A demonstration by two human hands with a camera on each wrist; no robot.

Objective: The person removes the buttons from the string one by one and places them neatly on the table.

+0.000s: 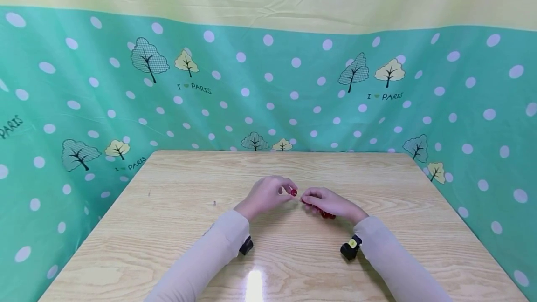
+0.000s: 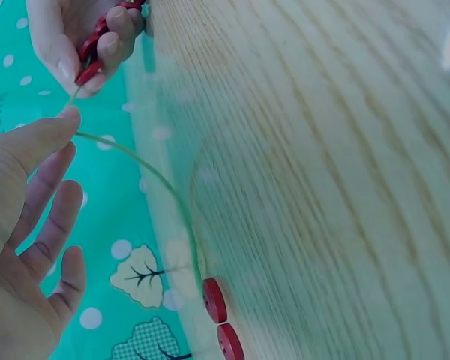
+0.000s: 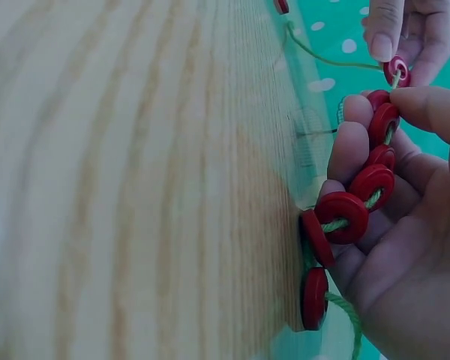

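Over the counter, toward its far edge, our left grip pinches a red button; our right grip clasps the threaded row. Buttons look light, hard, slick; the string limp, so we'd best take rims and pull close in.

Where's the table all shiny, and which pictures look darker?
Head view: bright white glare on the wooden table, bottom middle; left wrist view: dimmer and hazy, glare at the upper right; right wrist view: also dim, faint glare at the left edge, red buttons fairly clear.
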